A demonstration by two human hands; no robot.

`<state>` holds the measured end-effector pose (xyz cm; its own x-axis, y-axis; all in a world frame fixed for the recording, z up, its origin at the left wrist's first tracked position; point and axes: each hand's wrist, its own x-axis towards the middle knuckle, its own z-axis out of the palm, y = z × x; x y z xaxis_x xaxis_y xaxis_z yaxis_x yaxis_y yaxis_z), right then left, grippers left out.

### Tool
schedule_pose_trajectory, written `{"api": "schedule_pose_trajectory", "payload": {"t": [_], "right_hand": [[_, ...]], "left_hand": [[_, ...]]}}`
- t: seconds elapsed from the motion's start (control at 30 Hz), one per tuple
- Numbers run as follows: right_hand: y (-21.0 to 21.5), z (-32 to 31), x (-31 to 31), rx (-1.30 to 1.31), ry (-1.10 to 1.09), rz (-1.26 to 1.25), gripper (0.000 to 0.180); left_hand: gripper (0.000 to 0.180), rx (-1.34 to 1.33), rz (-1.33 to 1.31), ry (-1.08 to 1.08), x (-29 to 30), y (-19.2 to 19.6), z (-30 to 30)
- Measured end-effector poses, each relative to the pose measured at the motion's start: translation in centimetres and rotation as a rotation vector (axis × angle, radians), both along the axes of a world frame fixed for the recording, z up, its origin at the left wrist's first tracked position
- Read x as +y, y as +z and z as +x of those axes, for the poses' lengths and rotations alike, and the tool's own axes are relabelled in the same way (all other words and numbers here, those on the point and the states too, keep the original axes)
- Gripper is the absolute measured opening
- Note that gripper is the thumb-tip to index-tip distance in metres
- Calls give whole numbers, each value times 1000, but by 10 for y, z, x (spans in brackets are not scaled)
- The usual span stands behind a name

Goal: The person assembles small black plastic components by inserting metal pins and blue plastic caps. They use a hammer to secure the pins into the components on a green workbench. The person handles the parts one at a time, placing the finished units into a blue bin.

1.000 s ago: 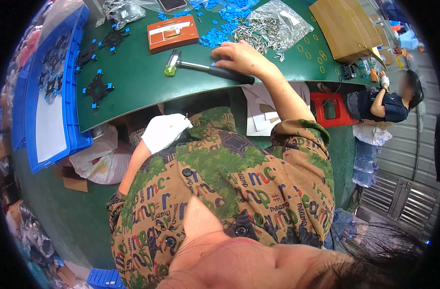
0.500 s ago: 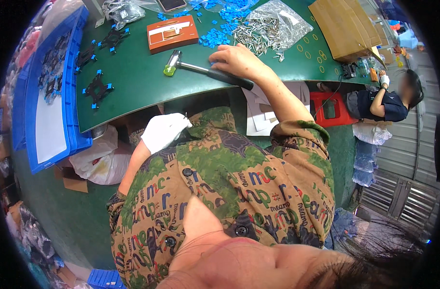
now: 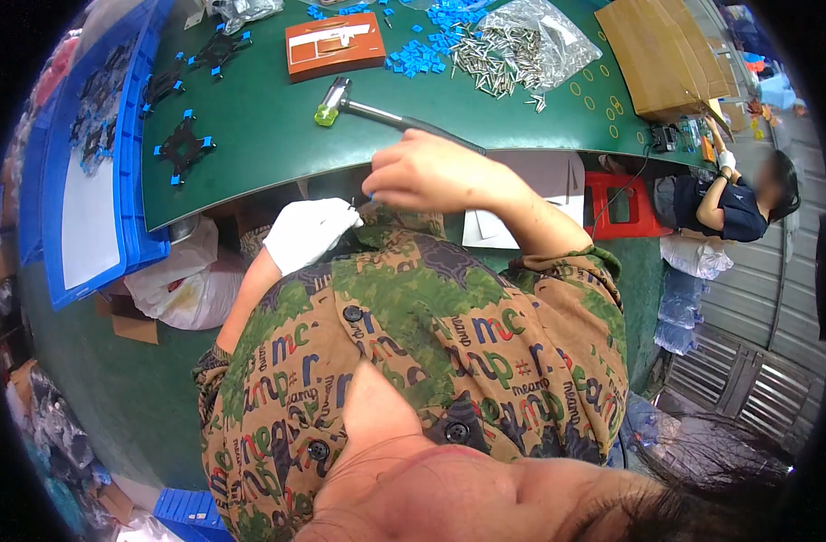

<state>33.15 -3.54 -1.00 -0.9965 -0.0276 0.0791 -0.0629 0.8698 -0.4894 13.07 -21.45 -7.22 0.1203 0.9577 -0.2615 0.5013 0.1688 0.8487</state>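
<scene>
My left hand [image 3: 309, 235], in a white glove, is closed in a pinch on a small metal pin [image 3: 352, 204] in front of my shirt, below the table's edge. Close to it is my bare right hand [image 3: 422, 173], its fingers curled, with a bit of a small blue piece [image 3: 369, 196] showing at the fingertips. Beyond the right hand, a hammer [image 3: 377, 114] with a yellow-green face lies on the green table, its black handle partly hidden by that hand. Loose blue pieces [image 3: 416, 60] and a heap of metal pins [image 3: 496, 61] lie farther back.
Black frames with blue corners [image 3: 183, 149] lie at the left, beside a blue tray [image 3: 128, 244] holding more. An orange-brown box [image 3: 336, 63], a clear plastic bag [image 3: 558, 41], yellow rings [image 3: 588, 101] and a cardboard box [image 3: 661, 63] are also on the table. A co-worker [image 3: 720, 199] is at far right.
My right hand has come back from beside the blue pieces toward my left hand, now with a blue piece at its fingertips. The left hand stays nearly in place.
</scene>
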Motion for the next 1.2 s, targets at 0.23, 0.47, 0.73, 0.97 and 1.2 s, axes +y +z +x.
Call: {"api": "schedule_pose_trajectory", "payload": {"t": [0.23, 0.47, 0.73, 0.97, 1.2], "right_hand": [[-5, -3, -20, -51, -160, -447, 20], [-33, -8, -34, -11, -174, -660, 22], [-16, -8, -34, -154, -253, -827, 18], [-23, -5, -31, -36, -204, -592, 23], [-21, -9, -27, -233, -156, -602, 23]], "left_hand": [[30, 47, 30, 8, -2, -1, 0], [30, 51, 48, 22, -5, -9, 0], [29, 108, 69, 0, -3, -6, 0], [30, 85, 181, -29, -5, -15, -1], [29, 114, 305, -61, -6, -24, -2]]}}
